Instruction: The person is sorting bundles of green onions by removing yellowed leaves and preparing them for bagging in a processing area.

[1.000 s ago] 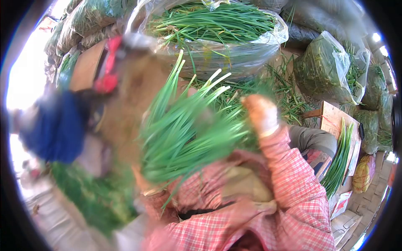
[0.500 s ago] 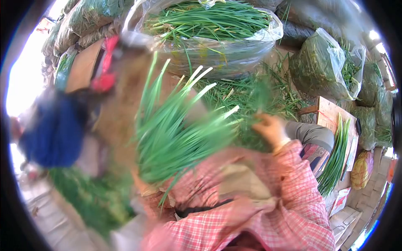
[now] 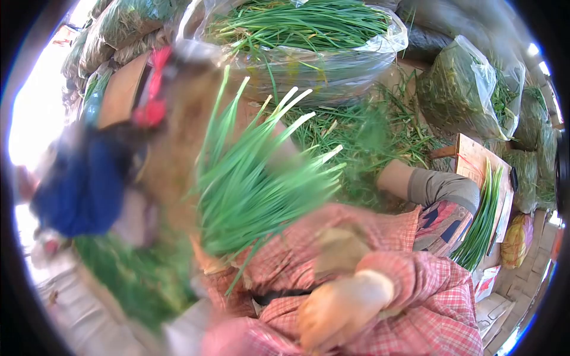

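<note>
A loose bunch of garlic chives fans out across my left side, its pale cut ends pointing up and to the right. My left hand is closed around the lower part of that bunch, the fingers mostly covered by leaves. Over my lap, close to the checked shirt, is my right hand, apart from the bunch. Its back faces the camera, and its fingers are blurred and turned down, so I cannot tell whether it holds anything.
A large clear bag full of chives lies ahead. Loose leaves litter the ground before it. Beyond my knee, more chives lie along a wooden board. Another filled bag stands at upper right. A person in blue is at left.
My right hand has moved from beside the cut ends, near my knee, back and down over my lap. The left hand still holds the bunch in nearly the same place.
</note>
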Action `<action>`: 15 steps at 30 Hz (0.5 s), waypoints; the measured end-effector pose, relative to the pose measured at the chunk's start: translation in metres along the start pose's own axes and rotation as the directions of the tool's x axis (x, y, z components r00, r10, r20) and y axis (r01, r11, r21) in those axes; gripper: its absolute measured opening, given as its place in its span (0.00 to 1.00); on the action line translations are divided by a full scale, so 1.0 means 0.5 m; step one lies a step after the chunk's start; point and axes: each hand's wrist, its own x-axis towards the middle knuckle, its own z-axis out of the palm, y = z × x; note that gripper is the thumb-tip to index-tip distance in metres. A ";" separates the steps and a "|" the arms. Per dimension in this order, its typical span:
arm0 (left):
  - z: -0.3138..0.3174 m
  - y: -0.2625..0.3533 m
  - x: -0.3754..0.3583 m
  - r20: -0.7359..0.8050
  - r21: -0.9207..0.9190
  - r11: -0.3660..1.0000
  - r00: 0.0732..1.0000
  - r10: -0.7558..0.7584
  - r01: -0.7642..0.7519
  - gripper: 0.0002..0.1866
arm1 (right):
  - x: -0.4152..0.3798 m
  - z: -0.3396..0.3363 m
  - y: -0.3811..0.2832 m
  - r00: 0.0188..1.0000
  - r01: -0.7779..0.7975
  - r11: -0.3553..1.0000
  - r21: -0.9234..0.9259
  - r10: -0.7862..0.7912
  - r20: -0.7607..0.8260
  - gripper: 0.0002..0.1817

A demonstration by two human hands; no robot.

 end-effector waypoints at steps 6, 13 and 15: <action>-0.073 -0.017 0.066 -0.037 -0.011 0.999 0.998 0.041 -0.041 0.29 | 0.014 -0.095 0.184 0.798 -0.518 0.427 -0.741 -0.071 -0.599 0.16; -0.158 -0.049 0.133 0.114 0.053 0.972 0.968 0.223 -0.230 0.21 | 0.077 -0.077 0.286 0.570 -0.708 0.704 0.056 0.615 -0.545 0.18; -0.141 -0.037 0.123 0.033 -0.077 0.989 0.991 0.131 -0.128 0.23 | 0.075 -0.052 0.307 0.610 -0.614 0.787 0.064 0.524 -0.595 0.17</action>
